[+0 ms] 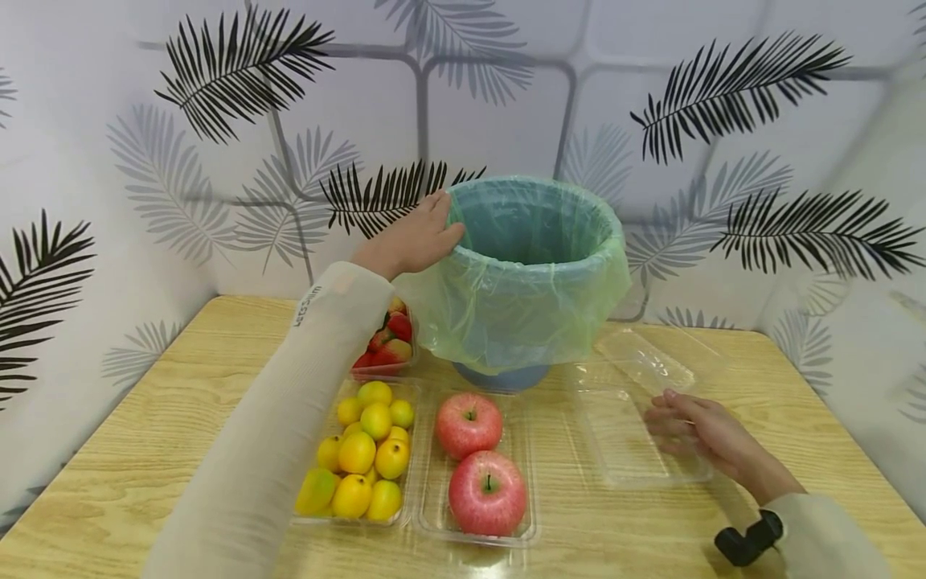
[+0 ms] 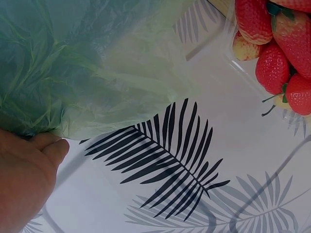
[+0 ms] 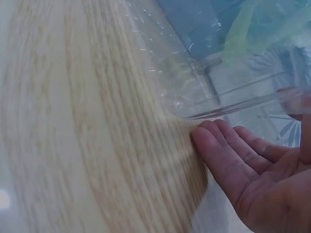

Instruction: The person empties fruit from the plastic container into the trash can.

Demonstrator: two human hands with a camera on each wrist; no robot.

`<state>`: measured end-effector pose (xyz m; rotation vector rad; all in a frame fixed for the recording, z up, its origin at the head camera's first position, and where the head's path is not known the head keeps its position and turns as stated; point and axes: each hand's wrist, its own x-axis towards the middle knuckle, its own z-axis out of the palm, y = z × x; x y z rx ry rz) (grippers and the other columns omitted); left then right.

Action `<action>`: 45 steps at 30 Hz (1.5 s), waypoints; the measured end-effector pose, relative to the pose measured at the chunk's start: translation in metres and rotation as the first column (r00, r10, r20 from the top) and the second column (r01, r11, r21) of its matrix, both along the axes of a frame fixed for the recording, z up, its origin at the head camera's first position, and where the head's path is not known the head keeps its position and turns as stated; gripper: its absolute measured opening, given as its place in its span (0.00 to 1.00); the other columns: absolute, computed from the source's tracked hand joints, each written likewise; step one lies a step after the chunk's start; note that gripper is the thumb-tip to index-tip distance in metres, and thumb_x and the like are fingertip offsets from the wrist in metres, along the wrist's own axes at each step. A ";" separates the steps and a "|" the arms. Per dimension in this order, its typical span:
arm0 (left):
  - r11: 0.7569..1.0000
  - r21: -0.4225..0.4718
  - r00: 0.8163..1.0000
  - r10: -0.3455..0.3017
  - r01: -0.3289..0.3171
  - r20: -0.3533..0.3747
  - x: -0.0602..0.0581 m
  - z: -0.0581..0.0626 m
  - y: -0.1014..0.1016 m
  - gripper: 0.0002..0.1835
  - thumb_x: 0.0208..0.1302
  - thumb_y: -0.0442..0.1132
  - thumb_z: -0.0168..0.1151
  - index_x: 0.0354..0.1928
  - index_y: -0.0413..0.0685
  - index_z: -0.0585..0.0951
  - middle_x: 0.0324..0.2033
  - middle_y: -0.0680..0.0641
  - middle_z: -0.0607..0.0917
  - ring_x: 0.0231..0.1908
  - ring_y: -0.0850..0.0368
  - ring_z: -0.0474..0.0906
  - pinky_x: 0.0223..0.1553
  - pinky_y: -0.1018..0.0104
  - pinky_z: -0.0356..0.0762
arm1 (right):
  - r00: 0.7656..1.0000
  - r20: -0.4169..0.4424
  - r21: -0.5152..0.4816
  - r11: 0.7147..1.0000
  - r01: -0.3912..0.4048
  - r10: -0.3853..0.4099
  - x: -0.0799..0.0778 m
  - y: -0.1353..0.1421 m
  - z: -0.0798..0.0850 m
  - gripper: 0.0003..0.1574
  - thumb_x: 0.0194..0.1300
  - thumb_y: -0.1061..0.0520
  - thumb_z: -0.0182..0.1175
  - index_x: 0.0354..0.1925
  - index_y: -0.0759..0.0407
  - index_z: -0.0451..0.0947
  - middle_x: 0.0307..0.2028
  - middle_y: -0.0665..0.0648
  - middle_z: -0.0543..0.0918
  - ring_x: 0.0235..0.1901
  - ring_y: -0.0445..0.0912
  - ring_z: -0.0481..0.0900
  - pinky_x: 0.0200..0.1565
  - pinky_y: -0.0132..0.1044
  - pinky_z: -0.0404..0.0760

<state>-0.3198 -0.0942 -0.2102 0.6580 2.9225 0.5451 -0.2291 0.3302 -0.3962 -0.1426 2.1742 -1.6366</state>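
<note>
A blue bin (image 1: 506,376) lined with a translucent green plastic bag (image 1: 521,314) stands at the back of the table. My left hand (image 1: 415,237) grips its left rim over the bag, thumb at the inner edge; the bag hides part of the fingers in the left wrist view. At the right, my right hand (image 1: 705,434) is beside a clear plastic box (image 1: 622,438), its fingers (image 3: 238,150) nearly straight along the box's edge. The thumb shows through the plastic; whether the fingers touch it, I cannot tell. Another clear plastic piece (image 1: 647,362) lies behind.
Left of centre, one clear tray (image 1: 405,515) holds several small yellow fruits (image 1: 358,453). Beside it, two red apples (image 1: 488,492) sit in another tray (image 1: 531,515). Strawberries (image 2: 272,70) in a clear box are partly behind my left sleeve. A patterned wall backs the wooden table (image 1: 145,418).
</note>
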 end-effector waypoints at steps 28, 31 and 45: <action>1.000 -0.004 1.000 0.001 -0.001 0.013 -0.001 0.000 0.000 0.36 0.75 0.52 0.27 0.74 0.38 0.33 0.75 0.42 0.31 0.75 0.50 0.27 0.74 0.56 0.35 | 0.997 0.071 0.154 0.988 -0.013 0.002 0.016 0.036 0.041 0.42 0.77 0.40 0.34 0.66 0.77 0.56 0.48 0.45 0.82 0.46 0.40 0.83 0.48 0.44 0.82; 1.000 -0.004 1.000 -0.001 0.001 0.014 -0.001 -0.001 0.000 0.36 0.75 0.52 0.27 0.74 0.38 0.33 0.75 0.42 0.31 0.75 0.50 0.27 0.74 0.56 0.35 | 0.998 0.060 0.132 0.991 -0.008 0.000 0.016 0.043 0.047 0.35 0.77 0.41 0.33 0.63 0.66 0.64 0.45 0.40 0.82 0.45 0.38 0.83 0.47 0.43 0.82; 1.000 0.007 1.000 0.001 -0.001 0.019 -0.003 0.001 0.000 0.36 0.75 0.51 0.26 0.74 0.39 0.32 0.75 0.42 0.31 0.75 0.50 0.27 0.74 0.55 0.35 | 0.994 0.029 -0.163 0.981 -0.104 0.110 0.020 0.035 0.058 0.25 0.79 0.49 0.30 0.47 0.38 0.77 0.46 0.40 0.83 0.46 0.37 0.82 0.46 0.35 0.82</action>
